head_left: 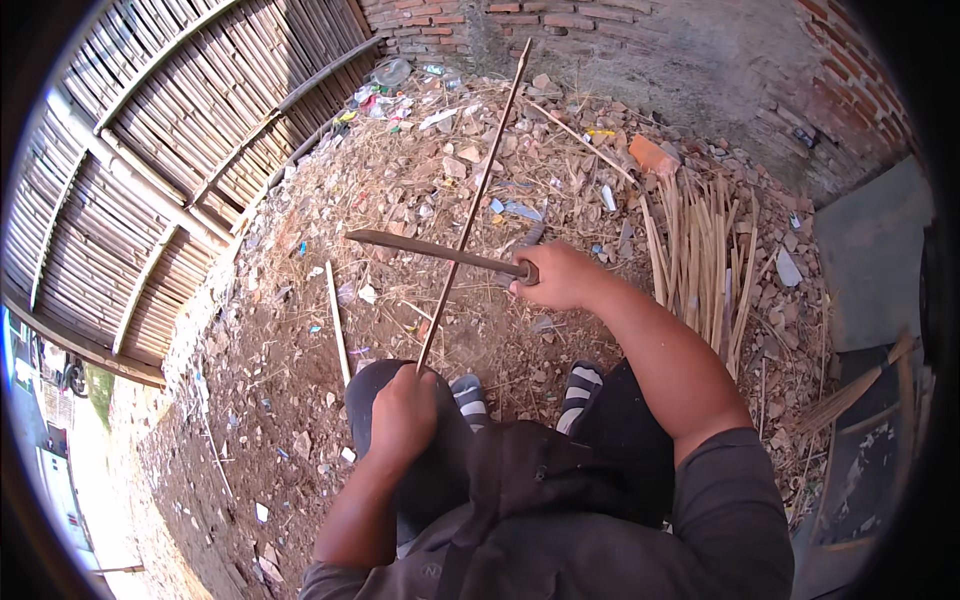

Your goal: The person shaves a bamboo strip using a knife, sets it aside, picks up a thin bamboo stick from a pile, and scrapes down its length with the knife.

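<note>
My left hand (403, 412), above my left knee, is closed round the lower end of a long, thin brown bamboo strip (486, 170). The strip slants up and away, slightly to the right. In my right hand (560, 276) is a machete (425, 246), its long blade pointing left. The blade crosses the strip above my left hand; I cannot tell whether they touch. My fingers wrap the machete's handle and hide most of it. Below the blade, a pale strip (338, 322) lies on the ground beside my left knee.
A bundle of split bamboo strips (705, 262) lies to the right, near an orange brick piece (653, 156). Rubble and litter cover the ground. A bamboo fence (150, 160) stands left, a brick wall (640, 60) at the back, and a grey panel (872, 245) at the right.
</note>
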A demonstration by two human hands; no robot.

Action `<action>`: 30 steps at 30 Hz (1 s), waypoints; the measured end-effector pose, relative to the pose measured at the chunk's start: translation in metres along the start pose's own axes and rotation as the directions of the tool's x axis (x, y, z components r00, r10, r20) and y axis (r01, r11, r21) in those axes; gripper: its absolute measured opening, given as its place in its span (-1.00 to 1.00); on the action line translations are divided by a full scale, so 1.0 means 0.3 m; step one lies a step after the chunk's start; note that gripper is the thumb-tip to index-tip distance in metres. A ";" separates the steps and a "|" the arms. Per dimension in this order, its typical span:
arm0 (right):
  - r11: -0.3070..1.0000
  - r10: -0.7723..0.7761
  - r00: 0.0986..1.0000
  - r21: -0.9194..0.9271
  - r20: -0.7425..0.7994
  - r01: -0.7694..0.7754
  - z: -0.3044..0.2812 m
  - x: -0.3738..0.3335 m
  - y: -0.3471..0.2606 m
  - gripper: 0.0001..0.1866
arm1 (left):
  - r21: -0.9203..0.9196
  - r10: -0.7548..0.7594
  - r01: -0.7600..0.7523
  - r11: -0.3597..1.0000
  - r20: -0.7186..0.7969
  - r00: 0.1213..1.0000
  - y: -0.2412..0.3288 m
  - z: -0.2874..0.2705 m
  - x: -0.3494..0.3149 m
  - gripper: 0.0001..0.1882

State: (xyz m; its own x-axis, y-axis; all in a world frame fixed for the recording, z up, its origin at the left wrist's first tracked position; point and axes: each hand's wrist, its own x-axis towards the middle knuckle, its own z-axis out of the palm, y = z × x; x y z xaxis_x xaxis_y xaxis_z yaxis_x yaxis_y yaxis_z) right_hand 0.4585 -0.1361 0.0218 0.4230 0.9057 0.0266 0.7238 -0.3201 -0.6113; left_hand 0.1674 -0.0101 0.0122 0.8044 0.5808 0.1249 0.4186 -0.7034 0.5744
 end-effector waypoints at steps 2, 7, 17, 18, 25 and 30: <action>1.000 0.006 0.999 0.004 -0.049 -0.005 0.029 -0.015 -0.034 -0.69 | 0.056 -0.062 0.059 0.997 0.054 0.997 0.023 0.022 0.017 -0.75; 0.967 -0.053 0.996 -0.246 0.077 0.070 0.063 -0.026 -0.006 -0.68 | 0.093 0.007 -0.006 0.996 -0.010 1.000 0.013 0.076 0.017 -0.72; 0.968 -0.026 0.984 -0.240 0.176 0.068 0.066 -0.038 -0.015 -0.66 | 0.009 0.013 -0.013 1.000 -0.025 1.000 -0.029 0.068 0.026 -0.76; 0.968 -0.011 0.983 -0.246 0.181 0.056 0.057 -0.028 0.023 -0.66 | -0.017 0.014 -0.014 1.000 -0.037 0.999 -0.033 0.075 0.038 -0.76; 0.983 0.033 0.998 -0.185 0.056 -0.022 0.090 -0.018 -0.004 -0.70 | -0.042 -0.046 0.046 0.998 -0.004 0.999 -0.037 0.047 0.038 -0.76; 0.996 0.073 0.995 -0.061 0.067 -0.069 0.078 -0.003 0.143 -0.64 | -0.013 0.028 -0.028 1.000 -0.044 0.999 -0.024 0.076 0.036 -0.77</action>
State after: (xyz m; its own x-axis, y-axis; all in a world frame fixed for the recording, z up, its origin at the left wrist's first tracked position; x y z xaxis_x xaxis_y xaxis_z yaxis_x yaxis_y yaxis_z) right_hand 0.4765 -0.1443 -0.0229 0.4369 0.8967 -0.0714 0.7249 -0.3980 -0.5623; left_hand 0.1827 -0.0082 -0.0089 0.7965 0.5785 0.1759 0.3901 -0.7139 0.5815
